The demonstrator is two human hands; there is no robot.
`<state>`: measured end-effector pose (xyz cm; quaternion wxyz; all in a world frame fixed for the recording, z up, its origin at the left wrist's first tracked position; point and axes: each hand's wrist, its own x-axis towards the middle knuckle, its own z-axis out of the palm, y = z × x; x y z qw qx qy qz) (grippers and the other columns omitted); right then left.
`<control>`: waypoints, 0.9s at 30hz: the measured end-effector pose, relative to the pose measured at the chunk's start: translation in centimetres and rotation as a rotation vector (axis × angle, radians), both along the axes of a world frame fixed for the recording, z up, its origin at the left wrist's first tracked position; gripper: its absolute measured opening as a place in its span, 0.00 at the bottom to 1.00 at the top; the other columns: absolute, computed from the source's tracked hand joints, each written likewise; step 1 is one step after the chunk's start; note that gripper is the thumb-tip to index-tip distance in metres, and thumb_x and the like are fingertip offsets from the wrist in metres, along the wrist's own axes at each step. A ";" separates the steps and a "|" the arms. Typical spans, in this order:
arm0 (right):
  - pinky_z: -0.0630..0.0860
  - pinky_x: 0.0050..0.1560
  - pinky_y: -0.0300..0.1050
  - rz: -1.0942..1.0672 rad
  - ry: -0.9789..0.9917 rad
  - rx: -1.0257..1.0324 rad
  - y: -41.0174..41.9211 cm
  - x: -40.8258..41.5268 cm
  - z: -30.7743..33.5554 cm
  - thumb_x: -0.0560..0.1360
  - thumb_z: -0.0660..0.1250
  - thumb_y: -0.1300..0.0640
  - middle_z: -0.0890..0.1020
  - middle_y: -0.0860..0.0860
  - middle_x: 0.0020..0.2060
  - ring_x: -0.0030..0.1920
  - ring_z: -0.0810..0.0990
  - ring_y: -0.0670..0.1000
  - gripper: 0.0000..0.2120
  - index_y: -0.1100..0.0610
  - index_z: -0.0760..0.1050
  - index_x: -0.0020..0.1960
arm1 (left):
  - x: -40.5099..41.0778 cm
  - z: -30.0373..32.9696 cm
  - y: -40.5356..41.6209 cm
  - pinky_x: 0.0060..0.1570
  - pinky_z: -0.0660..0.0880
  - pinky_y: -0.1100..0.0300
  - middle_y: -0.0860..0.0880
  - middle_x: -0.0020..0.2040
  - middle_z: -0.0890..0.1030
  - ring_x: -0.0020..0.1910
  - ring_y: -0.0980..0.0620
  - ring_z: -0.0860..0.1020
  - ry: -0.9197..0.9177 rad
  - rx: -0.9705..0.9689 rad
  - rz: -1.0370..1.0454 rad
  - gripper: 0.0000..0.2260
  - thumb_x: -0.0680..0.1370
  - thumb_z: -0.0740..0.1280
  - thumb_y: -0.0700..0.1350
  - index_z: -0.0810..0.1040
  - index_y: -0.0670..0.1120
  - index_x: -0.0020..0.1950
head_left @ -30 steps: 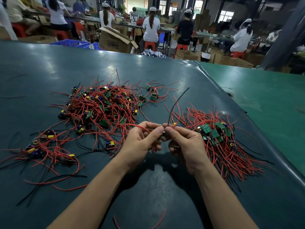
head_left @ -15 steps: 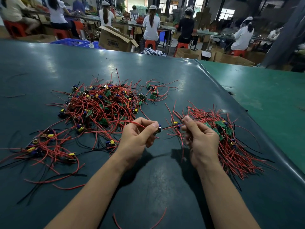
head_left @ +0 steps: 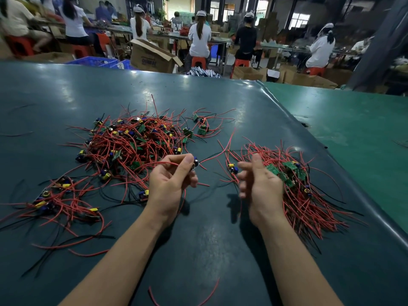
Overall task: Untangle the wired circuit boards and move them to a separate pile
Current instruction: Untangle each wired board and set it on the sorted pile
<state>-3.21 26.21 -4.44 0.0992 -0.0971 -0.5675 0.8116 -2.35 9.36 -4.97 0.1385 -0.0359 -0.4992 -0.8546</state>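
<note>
A big tangle of small green circuit boards with red and black wires [head_left: 136, 142] lies left of centre on the dark mat. A tidier pile of boards [head_left: 300, 186] with wires fanned toward me lies at the right. My left hand [head_left: 170, 184] pinches one wired board [head_left: 195, 163] between thumb and fingers, above the mat between the piles. Its red wire trails right toward the tidy pile. My right hand [head_left: 260, 186] hovers at that pile's left edge, fingers relaxed and holding nothing.
A smaller cluster of boards [head_left: 55, 199] lies at the front left and a few more [head_left: 201, 127] sit behind the tangle. A loose red wire [head_left: 183, 299] lies near me. The mat's raised edge [head_left: 331, 160] runs along the right. People work at far benches.
My hands have drawn apart. The right hand let go of the wire it was pulling and moved right to the tidy pile. The left hand keeps the board.
</note>
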 end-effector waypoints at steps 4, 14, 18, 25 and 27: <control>0.66 0.21 0.35 0.366 -0.034 0.150 -1.7 1.0 -0.4 0.70 0.70 0.41 0.79 0.51 0.29 0.22 0.70 0.45 0.19 0.58 0.84 0.43 | 0.0 -0.5 0.0 0.33 0.75 0.63 0.48 0.34 0.81 0.30 0.52 0.77 0.028 -0.107 -0.002 0.10 0.70 0.72 0.44 0.80 0.43 0.49; 0.66 0.21 0.36 0.185 0.157 0.280 -2.0 1.5 0.0 0.73 0.71 0.50 0.76 0.49 0.25 0.22 0.71 0.46 0.11 0.58 0.82 0.42 | 0.3 -0.5 -0.7 0.57 0.73 0.60 0.45 0.51 0.78 0.53 0.52 0.77 0.526 -0.820 0.570 0.08 0.76 0.72 0.44 0.81 0.40 0.51; 0.69 0.22 0.37 0.422 0.203 0.120 -2.8 2.0 0.6 0.67 0.73 0.47 0.80 0.51 0.32 0.25 0.74 0.47 0.17 0.56 0.83 0.50 | 0.4 -0.1 -1.1 0.53 0.75 0.58 0.46 0.49 0.80 0.51 0.52 0.79 0.599 -0.861 0.471 0.12 0.81 0.65 0.47 0.80 0.38 0.51; 0.69 0.22 0.37 0.541 0.162 0.030 -2.5 2.3 0.5 0.68 0.72 0.49 0.81 0.51 0.34 0.28 0.76 0.48 0.11 0.56 0.85 0.40 | 1.0 0.5 -0.6 0.38 0.70 0.65 0.52 0.38 0.77 0.37 0.59 0.75 0.542 -0.948 0.280 0.13 0.79 0.65 0.49 0.82 0.41 0.46; 0.69 0.22 0.36 0.536 0.089 0.035 -2.5 2.2 0.5 0.65 0.73 0.50 0.81 0.52 0.34 0.27 0.75 0.47 0.10 0.57 0.85 0.39 | 1.1 0.4 -0.6 0.39 0.70 0.68 0.52 0.37 0.79 0.37 0.61 0.76 0.483 -0.941 0.230 0.13 0.79 0.65 0.49 0.82 0.41 0.44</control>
